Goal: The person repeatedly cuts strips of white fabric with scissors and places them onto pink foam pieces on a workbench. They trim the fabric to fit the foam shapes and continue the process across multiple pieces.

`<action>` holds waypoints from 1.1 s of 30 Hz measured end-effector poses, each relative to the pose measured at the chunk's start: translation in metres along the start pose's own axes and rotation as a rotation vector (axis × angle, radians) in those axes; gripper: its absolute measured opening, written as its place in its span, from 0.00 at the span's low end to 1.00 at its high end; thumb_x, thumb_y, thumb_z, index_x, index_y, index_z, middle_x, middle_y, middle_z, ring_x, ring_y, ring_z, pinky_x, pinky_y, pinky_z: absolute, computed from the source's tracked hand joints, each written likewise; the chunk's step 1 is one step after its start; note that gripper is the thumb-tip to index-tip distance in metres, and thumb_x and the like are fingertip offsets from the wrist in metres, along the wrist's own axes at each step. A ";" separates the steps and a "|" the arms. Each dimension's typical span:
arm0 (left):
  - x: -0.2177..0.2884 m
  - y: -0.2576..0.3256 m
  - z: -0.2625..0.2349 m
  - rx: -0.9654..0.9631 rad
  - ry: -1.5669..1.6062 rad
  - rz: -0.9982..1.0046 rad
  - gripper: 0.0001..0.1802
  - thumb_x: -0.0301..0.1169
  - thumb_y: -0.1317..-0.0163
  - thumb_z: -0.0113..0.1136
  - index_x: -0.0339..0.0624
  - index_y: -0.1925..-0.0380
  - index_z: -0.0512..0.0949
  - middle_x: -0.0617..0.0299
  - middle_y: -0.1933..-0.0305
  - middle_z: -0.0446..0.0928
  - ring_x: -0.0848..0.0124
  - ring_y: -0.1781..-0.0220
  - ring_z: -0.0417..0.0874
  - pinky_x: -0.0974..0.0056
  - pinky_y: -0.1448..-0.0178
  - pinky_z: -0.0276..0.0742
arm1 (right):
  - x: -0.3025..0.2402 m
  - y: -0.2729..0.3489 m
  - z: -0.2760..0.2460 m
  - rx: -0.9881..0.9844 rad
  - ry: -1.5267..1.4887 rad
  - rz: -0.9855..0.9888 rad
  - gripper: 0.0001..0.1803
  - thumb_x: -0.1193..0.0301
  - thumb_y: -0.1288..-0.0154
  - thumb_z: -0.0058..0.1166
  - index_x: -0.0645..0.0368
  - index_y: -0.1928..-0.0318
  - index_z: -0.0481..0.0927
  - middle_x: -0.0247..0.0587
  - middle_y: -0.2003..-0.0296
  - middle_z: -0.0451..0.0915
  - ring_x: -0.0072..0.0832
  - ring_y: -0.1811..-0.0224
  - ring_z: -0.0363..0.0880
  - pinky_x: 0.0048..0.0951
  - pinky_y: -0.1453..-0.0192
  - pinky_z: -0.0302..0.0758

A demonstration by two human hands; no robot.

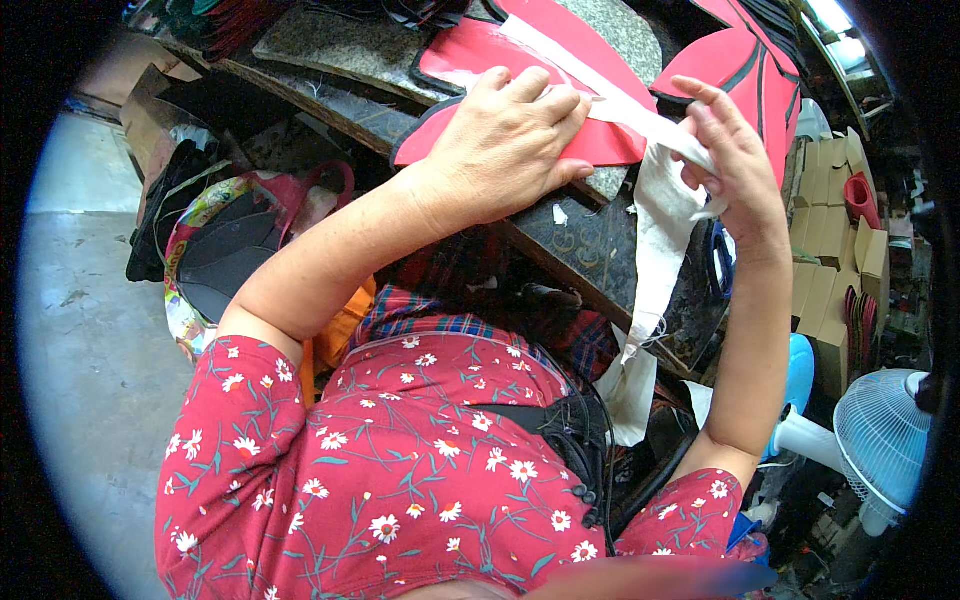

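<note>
My left hand [508,140] lies palm down on a red, sole-shaped foam piece [612,148], its fingers slightly bent and the thumb out to the side. A white cloth strip [662,235] runs across the red foam and past my left fingertips. Its other end is in my right hand [735,165], between the thumb and curled fingers, with the index finger raised. From there the strip hangs down over the bench edge, frayed at its tip. The fingertips of my left hand are partly hidden. Behind the right hand is another red foam piece [715,70] with black edging.
The work sits on a dark, worn bench [570,235] with a speckled grey slab [345,50]. At left stands a bag with a colourful rim [190,230] and dark pieces inside. To the right are cardboard boxes [825,290] and a fan with a white grille [880,430].
</note>
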State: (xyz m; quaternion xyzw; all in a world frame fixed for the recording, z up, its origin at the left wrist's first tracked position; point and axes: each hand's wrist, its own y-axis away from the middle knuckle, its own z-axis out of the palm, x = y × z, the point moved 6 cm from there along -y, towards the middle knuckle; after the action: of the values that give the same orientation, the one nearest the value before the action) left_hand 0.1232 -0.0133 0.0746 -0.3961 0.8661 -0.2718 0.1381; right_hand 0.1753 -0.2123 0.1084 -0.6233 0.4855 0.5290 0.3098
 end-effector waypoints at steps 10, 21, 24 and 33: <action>-0.003 -0.010 -0.002 0.001 0.068 0.068 0.31 0.54 0.38 0.58 0.44 0.43 0.76 0.58 0.53 0.75 0.59 0.48 0.74 0.55 0.44 0.70 | 0.016 -0.003 -0.013 0.137 0.351 0.070 0.29 0.67 0.34 0.60 0.55 0.33 0.69 0.21 0.75 0.71 0.09 0.77 0.67 0.16 0.78 0.64; -0.007 -0.020 0.003 -0.036 0.139 0.121 0.28 0.50 0.42 0.62 0.45 0.47 0.77 0.56 0.51 0.76 0.56 0.45 0.76 0.53 0.41 0.71 | -0.032 -0.017 -0.036 0.386 1.046 -0.303 0.26 0.71 0.39 0.65 0.53 0.39 0.78 0.32 0.71 0.82 0.17 0.70 0.75 0.25 0.65 0.72; -0.009 -0.023 0.005 -0.053 0.149 0.137 0.27 0.49 0.43 0.63 0.46 0.48 0.77 0.55 0.51 0.76 0.56 0.45 0.76 0.52 0.41 0.71 | -0.020 -0.016 -0.043 0.246 0.829 -0.201 0.24 0.70 0.39 0.68 0.56 0.42 0.80 0.28 0.75 0.77 0.14 0.72 0.72 0.21 0.66 0.70; -0.012 -0.026 0.011 -0.105 0.193 0.167 0.28 0.50 0.44 0.63 0.45 0.48 0.77 0.52 0.51 0.75 0.54 0.44 0.75 0.52 0.40 0.70 | -0.004 -0.001 -0.061 0.030 0.628 0.105 0.20 0.68 0.34 0.63 0.53 0.42 0.79 0.20 0.79 0.71 0.09 0.78 0.65 0.17 0.76 0.60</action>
State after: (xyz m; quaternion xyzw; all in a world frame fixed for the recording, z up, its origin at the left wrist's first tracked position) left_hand 0.1516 -0.0225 0.0815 -0.3016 0.9182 -0.2507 0.0555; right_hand 0.1986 -0.2652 0.1272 -0.7256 0.5967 0.3187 0.1260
